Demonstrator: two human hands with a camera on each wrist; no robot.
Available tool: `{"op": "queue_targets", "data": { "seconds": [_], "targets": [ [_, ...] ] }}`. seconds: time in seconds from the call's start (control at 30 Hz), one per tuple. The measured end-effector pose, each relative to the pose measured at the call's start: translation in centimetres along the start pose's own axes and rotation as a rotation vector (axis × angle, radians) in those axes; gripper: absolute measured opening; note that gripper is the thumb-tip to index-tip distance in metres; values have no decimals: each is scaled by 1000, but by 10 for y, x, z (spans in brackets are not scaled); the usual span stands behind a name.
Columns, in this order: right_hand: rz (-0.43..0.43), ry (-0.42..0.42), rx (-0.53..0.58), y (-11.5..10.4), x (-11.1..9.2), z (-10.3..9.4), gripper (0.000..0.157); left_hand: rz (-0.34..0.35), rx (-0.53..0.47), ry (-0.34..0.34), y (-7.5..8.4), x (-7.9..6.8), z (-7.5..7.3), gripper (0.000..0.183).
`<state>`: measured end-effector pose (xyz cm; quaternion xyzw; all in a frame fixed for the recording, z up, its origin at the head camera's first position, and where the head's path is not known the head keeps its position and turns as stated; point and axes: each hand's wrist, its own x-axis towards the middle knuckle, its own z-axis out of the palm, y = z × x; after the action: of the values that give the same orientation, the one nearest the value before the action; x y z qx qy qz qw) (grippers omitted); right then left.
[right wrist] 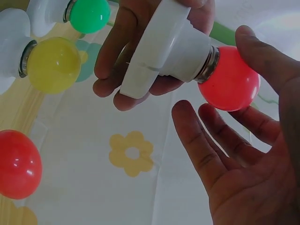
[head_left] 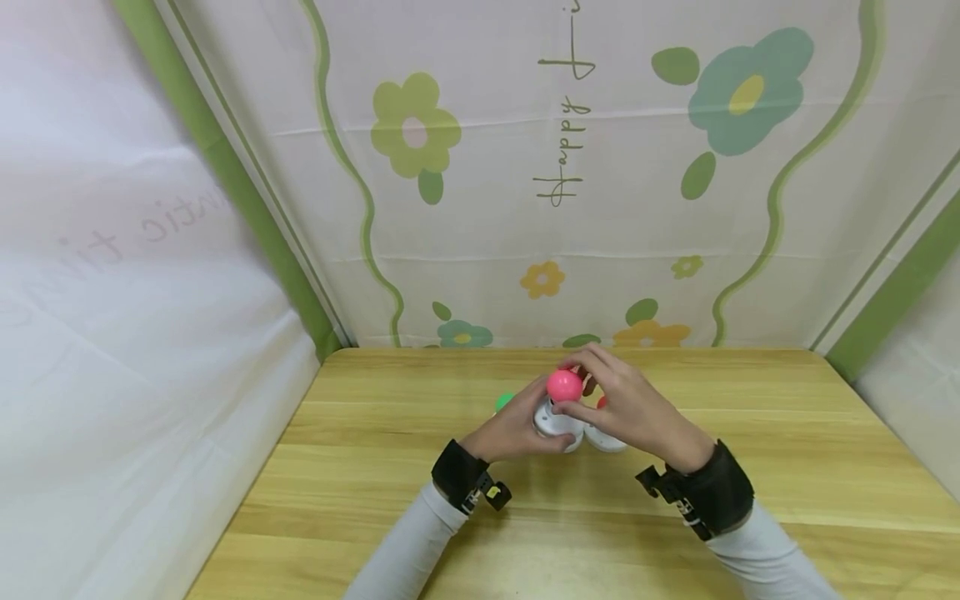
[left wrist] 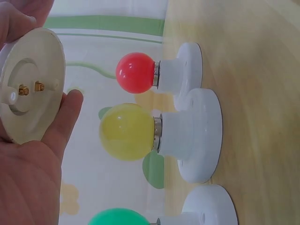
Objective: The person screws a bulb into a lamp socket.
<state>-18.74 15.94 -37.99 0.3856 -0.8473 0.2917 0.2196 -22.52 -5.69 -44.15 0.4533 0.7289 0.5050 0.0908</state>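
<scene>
In the head view my left hand [head_left: 513, 429] grips a round white lamp holder [head_left: 555, 423] above the table. Its underside, with two brass screws, faces the left wrist camera. A pink-red light bulb [right wrist: 229, 79] sits in the holder's socket, its metal collar partly showing. Around this bulb is my right hand [head_left: 633, 404], thumb at one side and fingers at the other; the index finger stands a little apart from the glass. Close by stand other white holders with a red bulb [left wrist: 135, 72], a yellow bulb [left wrist: 126, 131] and a green bulb [left wrist: 121, 216].
The standing lamps are in a row on the wooden table [head_left: 375, 517], just beyond and beside my hands. A white curtain [head_left: 480, 217] with printed flowers hangs behind the table's far edge. Another white cloth [head_left: 135, 333] hangs along the left.
</scene>
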Motion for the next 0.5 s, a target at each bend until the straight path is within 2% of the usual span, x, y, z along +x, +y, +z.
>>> {"op": "queue_targets", "data": {
  "seconds": [0.13,0.3,0.5],
  "targets": [
    [-44,-4,-4,0,1,1,64,2,4,2,0,0,0,84],
    [-125,1,0,2,1,2,56,23,12,1,1,-1,-2,84],
    [-133,-12,35,2,0,0,53,30,25,10,1,-3,-4,83]
  ]
}}
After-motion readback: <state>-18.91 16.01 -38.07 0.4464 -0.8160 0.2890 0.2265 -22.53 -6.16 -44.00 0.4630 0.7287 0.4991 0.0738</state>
